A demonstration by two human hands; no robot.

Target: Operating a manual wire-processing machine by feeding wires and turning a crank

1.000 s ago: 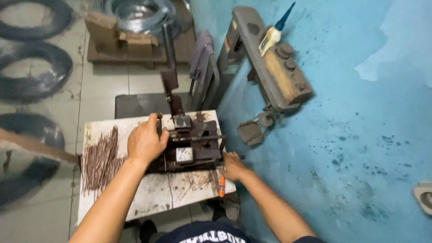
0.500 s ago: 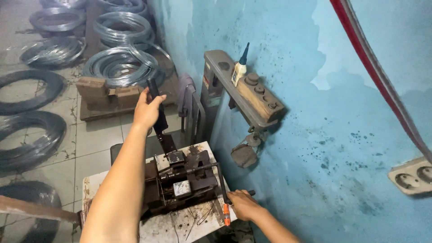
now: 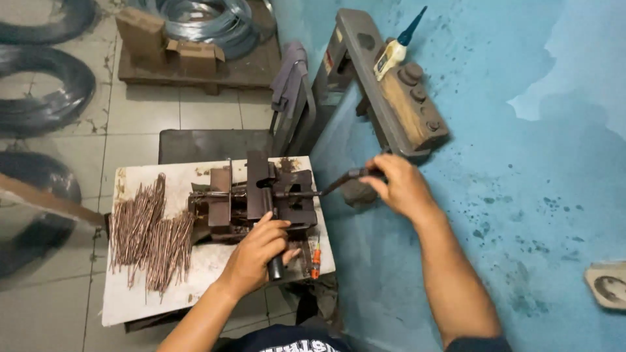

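Both hands are gripping: the left hand (image 3: pixel 261 251) is closing around the bending jig's (image 3: pixel 261 199) black lever (image 3: pixel 272 244) on the counter (image 3: pixel 130 306), the right hand (image 3: pixel 399 186) clutching its side crank handle (image 3: pixel 342 180); copper rods (image 3: pixel 147 231) are lying left of them.

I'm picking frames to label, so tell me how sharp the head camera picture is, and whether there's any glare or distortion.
Head view: mostly sharp on the left hand gripping the dark lever and the right hand on the side handle; light is soft and even, with faint shadows; mild shine on the wire coils; the wide lens bends the edges; a blurred bar crosses the left.
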